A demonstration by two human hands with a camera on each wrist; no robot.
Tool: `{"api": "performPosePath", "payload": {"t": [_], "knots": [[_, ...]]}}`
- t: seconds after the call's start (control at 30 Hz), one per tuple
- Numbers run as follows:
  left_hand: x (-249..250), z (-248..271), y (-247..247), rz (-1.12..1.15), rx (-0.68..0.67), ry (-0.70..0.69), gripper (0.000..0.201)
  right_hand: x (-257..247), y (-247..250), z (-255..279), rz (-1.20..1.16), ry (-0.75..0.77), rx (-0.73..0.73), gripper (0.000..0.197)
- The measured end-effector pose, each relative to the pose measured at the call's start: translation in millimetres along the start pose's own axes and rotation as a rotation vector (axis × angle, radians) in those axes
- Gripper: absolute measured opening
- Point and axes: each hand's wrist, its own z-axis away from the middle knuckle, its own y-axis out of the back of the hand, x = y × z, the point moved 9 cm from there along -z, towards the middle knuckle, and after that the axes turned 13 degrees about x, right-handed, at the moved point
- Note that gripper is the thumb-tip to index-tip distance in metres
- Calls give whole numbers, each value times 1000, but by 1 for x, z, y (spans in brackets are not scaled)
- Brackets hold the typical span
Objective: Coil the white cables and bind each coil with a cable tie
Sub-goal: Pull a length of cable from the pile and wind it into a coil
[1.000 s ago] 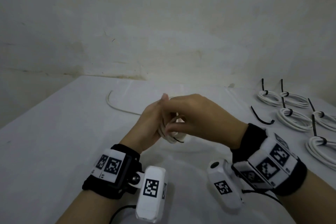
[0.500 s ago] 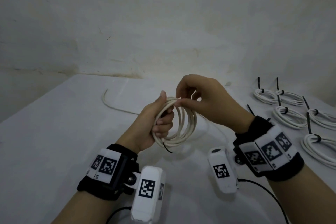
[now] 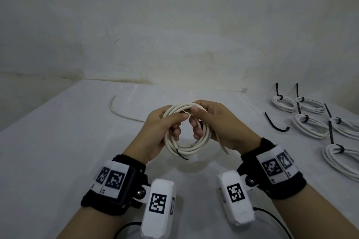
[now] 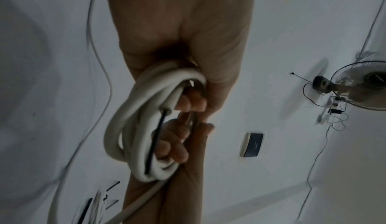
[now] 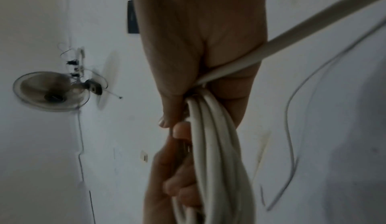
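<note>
A coil of white cable point(image 3: 186, 149) is held up over the table, its ring facing me. My left hand point(image 3: 171, 123) grips the coil's left side with the fingers curled round the strands point(image 4: 125, 128). My right hand point(image 3: 201, 122) grips the right side, fingers curled through the ring point(image 5: 213, 145). One cable end with a thin black wire tip point(image 3: 182, 156) sticks out at the bottom. The other end point(image 3: 223, 144) runs down past my right palm. A loose black cable tie point(image 3: 275, 126) lies on the table to the right.
Several bound white coils point(image 3: 309, 127) with black ties lie at the right of the grey table point(image 3: 58, 161). Another loose white cable point(image 3: 116, 111) curves on the table behind my left hand. A plain wall stands close behind.
My right hand has gone from pinching the top of the coil to gripping its right side. The coil has turned to face me, held between both hands.
</note>
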Motion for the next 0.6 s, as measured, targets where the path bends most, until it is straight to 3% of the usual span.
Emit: {"api": "performPosePath", "payload": {"t": [0.07,0.23,0.47,0.6], "knots": [[1,-3,8,-64,75,-47,12,3,-4,0,-65,-68,-35,27],[6,-5,24,-96,236,-159,14,9,-1,-2,51,-115,-1,38],[21,1,21,-138,220,-310,14,16,-6,7,-93,-244,-60,48],[21,3,15,-133,196,-319,19,11,-5,6,-107,-225,39,51]]}}
